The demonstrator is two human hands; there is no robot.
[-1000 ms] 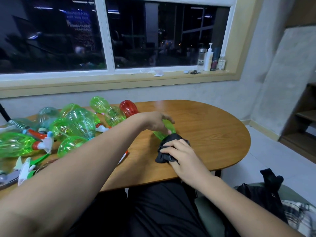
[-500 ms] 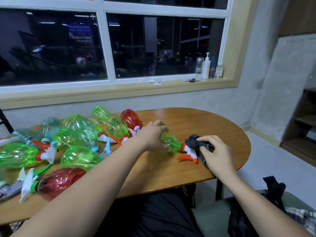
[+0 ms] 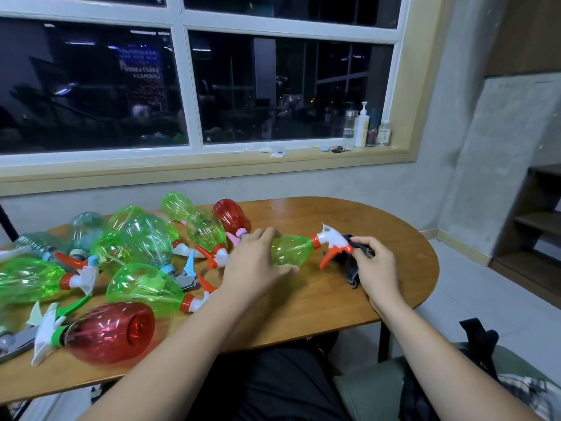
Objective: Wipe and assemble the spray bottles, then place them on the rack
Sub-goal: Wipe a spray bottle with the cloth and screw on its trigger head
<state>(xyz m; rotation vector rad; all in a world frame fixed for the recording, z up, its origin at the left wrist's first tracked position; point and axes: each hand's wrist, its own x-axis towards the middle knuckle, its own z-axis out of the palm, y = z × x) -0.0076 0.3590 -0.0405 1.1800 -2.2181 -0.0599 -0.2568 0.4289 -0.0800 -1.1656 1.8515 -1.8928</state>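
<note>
Green spray bottle (image 3: 291, 249) is lying sideways on or just above the worktop (image 3: 318, 302), my left hand (image 3: 258, 265) gripping its base and my right hand (image 3: 376, 268) pinching the dark cloth (image 3: 349, 268) against its trigger. By rubbing hard, I'm risking it twisting free and rolling into the pile. I'm counting two red bottles (image 3: 112, 332), roughly eight green ones and one cloth.

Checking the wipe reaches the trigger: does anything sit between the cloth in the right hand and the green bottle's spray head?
Nothing visible does. The right hand holds the dark cloth right at the spray head of the green bottle, which the left hand grips by its body.
</note>
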